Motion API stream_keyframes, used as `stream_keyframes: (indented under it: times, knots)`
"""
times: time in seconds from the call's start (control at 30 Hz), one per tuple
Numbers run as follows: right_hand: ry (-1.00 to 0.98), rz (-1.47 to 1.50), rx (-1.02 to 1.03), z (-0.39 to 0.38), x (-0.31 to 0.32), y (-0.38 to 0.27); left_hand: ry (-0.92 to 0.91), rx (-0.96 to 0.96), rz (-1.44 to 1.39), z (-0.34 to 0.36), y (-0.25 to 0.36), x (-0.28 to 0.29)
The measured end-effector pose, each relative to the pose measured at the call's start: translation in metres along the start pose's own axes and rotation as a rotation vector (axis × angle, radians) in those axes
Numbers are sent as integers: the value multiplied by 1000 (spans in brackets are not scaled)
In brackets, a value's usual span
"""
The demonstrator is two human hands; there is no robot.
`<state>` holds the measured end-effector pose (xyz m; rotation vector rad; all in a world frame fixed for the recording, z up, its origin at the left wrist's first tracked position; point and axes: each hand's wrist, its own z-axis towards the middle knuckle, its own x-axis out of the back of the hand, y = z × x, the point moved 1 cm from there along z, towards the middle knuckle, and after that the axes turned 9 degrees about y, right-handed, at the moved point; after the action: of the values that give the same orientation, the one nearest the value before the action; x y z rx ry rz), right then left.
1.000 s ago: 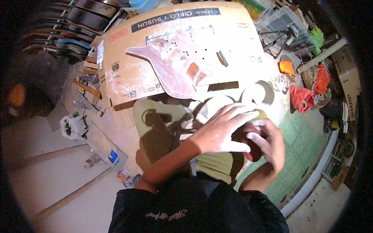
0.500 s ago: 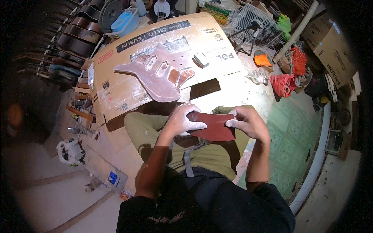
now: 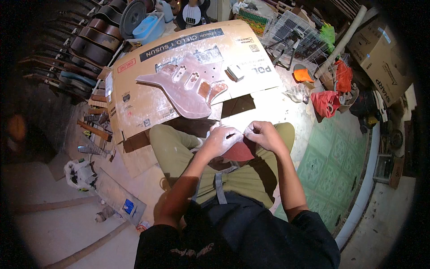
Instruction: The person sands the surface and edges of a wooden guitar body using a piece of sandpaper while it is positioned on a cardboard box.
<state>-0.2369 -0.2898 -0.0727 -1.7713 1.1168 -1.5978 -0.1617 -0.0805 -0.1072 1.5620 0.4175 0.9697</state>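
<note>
I hold the reddish-brown sheet (image 3: 239,153) over my lap, my grip pinching its upper edge with left hand (image 3: 220,141) and right hand (image 3: 263,136). Half a second ago it spread wide between them; now they nearly meet and it looks bent, narrower. Beyond, the guitar body (image 3: 190,101) lies on cardboard (image 3: 127,110) printed with a dark lettered band and a red-framed label; a carton (image 3: 374,62) at right bears dark lettering.

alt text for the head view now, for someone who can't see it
A person's left hand and right hand hold a dark red sheet above olive trousers. Beyond, a pale pinkish guitar body lies on cardboard.
</note>
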Motion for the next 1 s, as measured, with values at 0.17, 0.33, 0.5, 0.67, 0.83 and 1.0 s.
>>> stream_keyframes:
  times: [0.17,0.33,0.5,0.67,0.83,1.0]
  knots:
    - [-29,-62,11,2,-20,13,70,-164,253,-10,-22,-11]
    - [-48,-86,64,5,-38,26,187,-384,330,-23,-34,-21]
    - [-107,51,-173,3,-63,63,199,-495,431,-40,-45,-37]
    - [-209,329,-479,8,-77,89,243,-427,483,-45,-61,-44]
    - [-206,453,-497,18,-89,85,277,-357,536,-50,-68,-39]
    - [413,-250,-502,75,-99,201,303,-425,395,-52,-53,-50]
